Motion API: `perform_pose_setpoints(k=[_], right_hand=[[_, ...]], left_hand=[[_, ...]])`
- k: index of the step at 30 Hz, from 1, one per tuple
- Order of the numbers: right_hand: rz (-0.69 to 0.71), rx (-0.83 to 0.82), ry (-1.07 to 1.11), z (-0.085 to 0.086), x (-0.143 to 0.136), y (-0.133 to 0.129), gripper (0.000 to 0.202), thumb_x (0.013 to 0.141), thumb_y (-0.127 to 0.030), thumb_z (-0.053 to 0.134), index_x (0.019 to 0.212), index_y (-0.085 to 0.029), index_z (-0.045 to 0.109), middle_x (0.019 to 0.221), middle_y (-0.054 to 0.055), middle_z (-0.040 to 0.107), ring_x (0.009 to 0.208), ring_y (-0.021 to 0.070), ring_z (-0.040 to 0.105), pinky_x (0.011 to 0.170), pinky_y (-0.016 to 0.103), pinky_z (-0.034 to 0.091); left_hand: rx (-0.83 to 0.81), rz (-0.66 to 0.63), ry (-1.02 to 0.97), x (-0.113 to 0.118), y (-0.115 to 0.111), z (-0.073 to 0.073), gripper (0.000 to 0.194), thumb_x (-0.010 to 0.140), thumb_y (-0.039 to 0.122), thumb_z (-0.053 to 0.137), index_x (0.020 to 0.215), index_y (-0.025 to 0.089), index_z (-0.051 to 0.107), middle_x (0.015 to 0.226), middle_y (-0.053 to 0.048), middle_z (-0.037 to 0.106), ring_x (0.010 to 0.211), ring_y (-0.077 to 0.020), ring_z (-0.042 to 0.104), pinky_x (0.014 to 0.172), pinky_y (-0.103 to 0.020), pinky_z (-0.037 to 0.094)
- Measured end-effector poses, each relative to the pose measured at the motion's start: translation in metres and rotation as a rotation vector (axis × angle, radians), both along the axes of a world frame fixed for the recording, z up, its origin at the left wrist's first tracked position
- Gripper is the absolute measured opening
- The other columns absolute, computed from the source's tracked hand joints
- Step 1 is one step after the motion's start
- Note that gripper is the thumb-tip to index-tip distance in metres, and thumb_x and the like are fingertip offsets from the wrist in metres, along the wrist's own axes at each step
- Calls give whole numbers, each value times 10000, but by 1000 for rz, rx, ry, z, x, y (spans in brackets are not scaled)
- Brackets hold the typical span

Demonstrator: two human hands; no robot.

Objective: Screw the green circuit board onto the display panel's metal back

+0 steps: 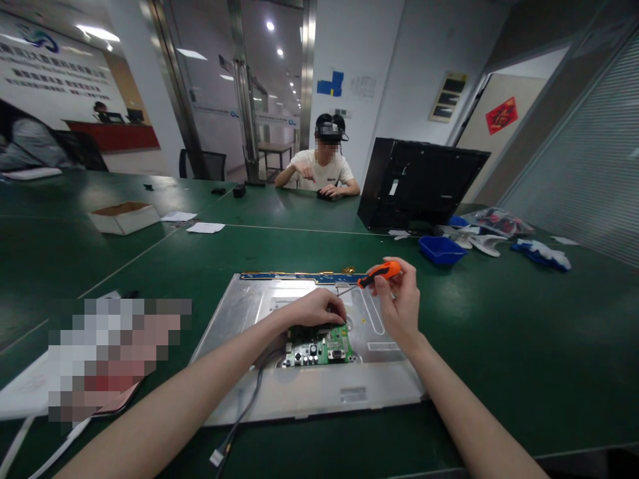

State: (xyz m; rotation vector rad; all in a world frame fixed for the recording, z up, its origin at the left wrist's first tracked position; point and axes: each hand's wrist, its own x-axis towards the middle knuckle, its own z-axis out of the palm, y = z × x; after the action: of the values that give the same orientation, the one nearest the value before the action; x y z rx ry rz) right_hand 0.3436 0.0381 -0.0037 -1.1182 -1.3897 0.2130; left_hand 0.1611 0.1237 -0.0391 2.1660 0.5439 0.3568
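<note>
My right hand (403,303) grips a screwdriver (382,271) by its orange and black handle. The thin shaft points left and slightly down, toward my left hand (319,307). That hand is bent over the upper edge of a green circuit board (322,349), fingertips pinched near its upper right corner; whatever they hold is too small to make out. Beneath the board lies a silvery metal display panel (379,389), flat on the table. A narrow blue circuit strip (279,277) runs along its far edge. From the board's left side a dark cable (254,392) trails over the near edge, ending in a white connector (216,457).
The green table (524,346) carries a black monitor (424,183) and blue tray (443,250) at back right, near gloves (542,255). An open cardboard box (124,218) sits at left. A blurred-out flat item (120,359) lies by my left forearm. Another person (324,163) sits opposite.
</note>
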Motion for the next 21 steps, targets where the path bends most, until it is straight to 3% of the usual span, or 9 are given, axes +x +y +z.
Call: perform_pose_setpoints(k=[5,12,21], right_hand=[[-5,67,-29,-1,-2,-5,403,946,-437,522,1308,-286,433,868,21,623,627,168,606,571,306,499],[48,-69,-158,-8,-4,1,423,951,-460,500,1329,-284,427,864,24,629,602,165,596,561,296,477],[76,-92,-163,-11,-8,3,416,947,-470,508,1313,-283,438,842,12,608,610,169,619,554,288,485]], left_hand=[[14,3,9,0,1,0,98,801,185,712,873,139,759,813,-37,737,756,-155,655,698,-227,471],[22,-25,16,-1,2,1,120,814,178,687,902,128,752,844,-47,737,774,-161,652,738,-245,480],[35,-23,10,-1,3,-1,130,800,168,681,904,142,753,836,-37,734,772,-165,648,736,-250,481]])
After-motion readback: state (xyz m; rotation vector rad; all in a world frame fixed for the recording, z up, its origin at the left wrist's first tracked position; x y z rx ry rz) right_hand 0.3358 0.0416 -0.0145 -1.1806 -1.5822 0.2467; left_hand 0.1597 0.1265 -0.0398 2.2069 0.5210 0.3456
